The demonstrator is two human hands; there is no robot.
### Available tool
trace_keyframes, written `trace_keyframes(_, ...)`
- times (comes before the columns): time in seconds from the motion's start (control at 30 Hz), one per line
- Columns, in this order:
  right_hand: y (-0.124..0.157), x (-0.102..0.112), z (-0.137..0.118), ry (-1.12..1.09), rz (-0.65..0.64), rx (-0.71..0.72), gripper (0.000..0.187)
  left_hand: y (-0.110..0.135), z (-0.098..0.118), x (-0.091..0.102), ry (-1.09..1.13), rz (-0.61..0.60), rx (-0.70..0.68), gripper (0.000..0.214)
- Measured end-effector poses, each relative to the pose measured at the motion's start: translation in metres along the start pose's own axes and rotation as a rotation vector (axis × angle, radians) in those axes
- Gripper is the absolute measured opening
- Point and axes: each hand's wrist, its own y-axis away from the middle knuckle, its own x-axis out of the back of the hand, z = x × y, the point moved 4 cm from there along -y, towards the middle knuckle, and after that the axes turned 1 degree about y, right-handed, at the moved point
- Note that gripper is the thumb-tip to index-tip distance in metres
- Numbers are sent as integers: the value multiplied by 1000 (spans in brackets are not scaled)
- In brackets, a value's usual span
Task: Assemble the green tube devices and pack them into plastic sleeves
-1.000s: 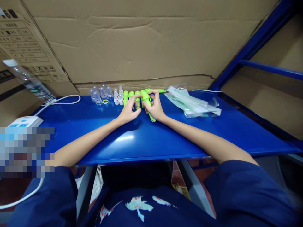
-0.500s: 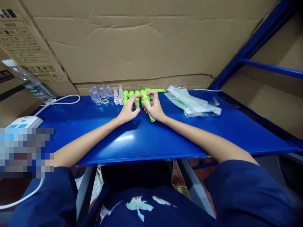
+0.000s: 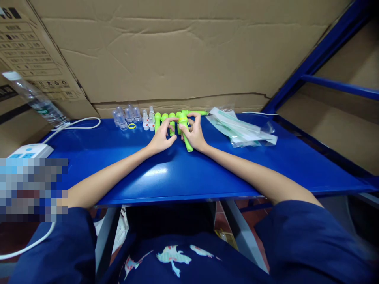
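Note:
A bright green plastic handle (image 3: 187,142) with a wider head leans in my right hand (image 3: 194,134), whose thumb and fingers close around its upper part. A yellow ring (image 3: 182,119) appears to sit around its head. From the left, the forefinger of my left hand (image 3: 161,137) reaches to that head and touches it, while the thumb stays apart. Several similar green handles (image 3: 158,121) stand in a row behind my left hand, partly hidden by it. Another long green piece (image 3: 197,113) lies behind my right hand.
Several clear domed caps (image 3: 129,114) and white-based clear pieces with red dots (image 3: 152,123) stand left of the handles, near a loose yellow ring (image 3: 132,126). Plastic-wrapped strips (image 3: 242,128) lie right. A bottle (image 3: 38,102), cable and power strip (image 3: 32,152) occupy the blue table's left side.
The lower end of the green handle has swung slightly left and stands a little more upright in my right hand. My left hand stays nearly in place.

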Motion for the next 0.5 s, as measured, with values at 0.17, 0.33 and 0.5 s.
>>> trace_keyframes(0.17, -1, 2, 3, 12, -1, -12, 58, 1, -4, 1, 14, 19, 46, 52)
trace_keyframes(0.33, 0, -3, 3, -5, -49, 2, 65, 2, -1, 3, -14, 29, 15, 53)
trace_keyframes(0.5, -2, -2, 7, 32, -48, -36, 76, 1, 1, 6, -74, 40, -24, 51)
